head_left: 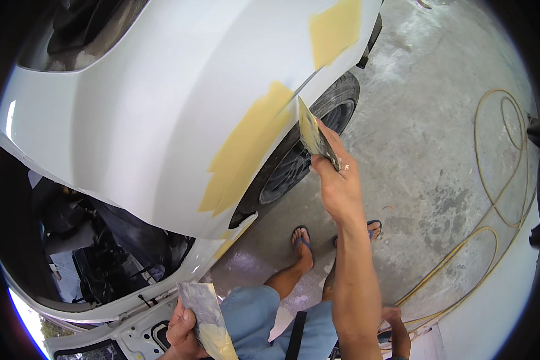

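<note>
My right hand (340, 189) grips a flat putty spreader (309, 129) smeared with yellow body filler. Its tip is by the wheel-arch edge of a white car panel (180, 78); whether it touches I cannot tell. A long yellow filler patch (252, 144) runs along the arch, and a second yellow patch (335, 31) sits farther off. Low on the left, my left hand (183, 330) holds a grey rectangular mixing plate (201, 306), with a lump of yellow filler (216, 341) at its near end.
Under the arch is a dark wheel (309, 147). At left gapes an open door opening (96, 240), with the open door (114, 342) below it. A yellow hose (492, 207) loops over the concrete floor (426, 138). Another person's hand (396, 329) shows at lower right.
</note>
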A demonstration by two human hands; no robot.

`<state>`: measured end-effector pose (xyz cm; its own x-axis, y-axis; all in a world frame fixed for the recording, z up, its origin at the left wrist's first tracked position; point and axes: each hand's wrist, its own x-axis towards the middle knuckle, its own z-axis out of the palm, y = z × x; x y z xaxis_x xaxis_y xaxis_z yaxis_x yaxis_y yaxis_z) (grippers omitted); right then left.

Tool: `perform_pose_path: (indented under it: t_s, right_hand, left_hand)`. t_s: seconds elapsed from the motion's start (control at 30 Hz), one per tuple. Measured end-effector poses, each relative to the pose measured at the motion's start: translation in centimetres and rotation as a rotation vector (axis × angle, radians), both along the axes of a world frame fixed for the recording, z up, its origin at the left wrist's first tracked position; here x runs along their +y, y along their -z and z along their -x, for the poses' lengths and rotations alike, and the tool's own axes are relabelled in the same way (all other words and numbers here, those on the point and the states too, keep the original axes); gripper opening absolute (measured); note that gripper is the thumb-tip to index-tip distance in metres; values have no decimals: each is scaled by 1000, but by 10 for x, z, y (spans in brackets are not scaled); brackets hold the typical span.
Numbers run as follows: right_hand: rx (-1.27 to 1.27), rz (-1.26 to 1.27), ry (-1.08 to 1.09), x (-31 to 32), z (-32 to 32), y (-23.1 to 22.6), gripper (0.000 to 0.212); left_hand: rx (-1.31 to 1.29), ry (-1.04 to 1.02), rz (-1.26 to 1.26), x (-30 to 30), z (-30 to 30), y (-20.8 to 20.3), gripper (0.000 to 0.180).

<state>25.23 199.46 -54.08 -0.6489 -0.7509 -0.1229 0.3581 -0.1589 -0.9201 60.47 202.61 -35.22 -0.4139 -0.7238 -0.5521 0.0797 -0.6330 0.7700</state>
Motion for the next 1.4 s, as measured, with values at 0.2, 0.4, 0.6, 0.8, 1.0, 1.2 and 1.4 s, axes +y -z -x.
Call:
perform_pose_path:
  t_s: [0.2, 0.4, 0.6, 0.8, 1.0, 1.2, 1.4]
  right_hand:
    - [222, -22, 121, -16, -18, -5, 67]
    - [491, -148, 276, -30, -91, 23, 72]
    - [619, 19, 165, -11, -222, 46, 64]
    - [521, -69, 165, 32, -143, 52, 75]
    - [433, -67, 24, 9, -8, 14, 81]
    - [369, -113, 12, -13, -6, -9, 85]
    - [573, -65, 123, -21, -46, 5, 88]
  left_hand:
    - [-69, -47, -2, -1, -4, -5, 32]
    - [-64, 25, 56, -15, -14, -4, 42]
    - [4, 37, 59, -21, -16, -1, 51]
    - [31, 46, -1, -17, 0, 5, 52]
    - [36, 27, -8, -9, 9, 4, 52]
    - [-105, 62, 81, -12, 13, 1, 53]
    - [32, -72, -50, -13, 20, -4, 60]
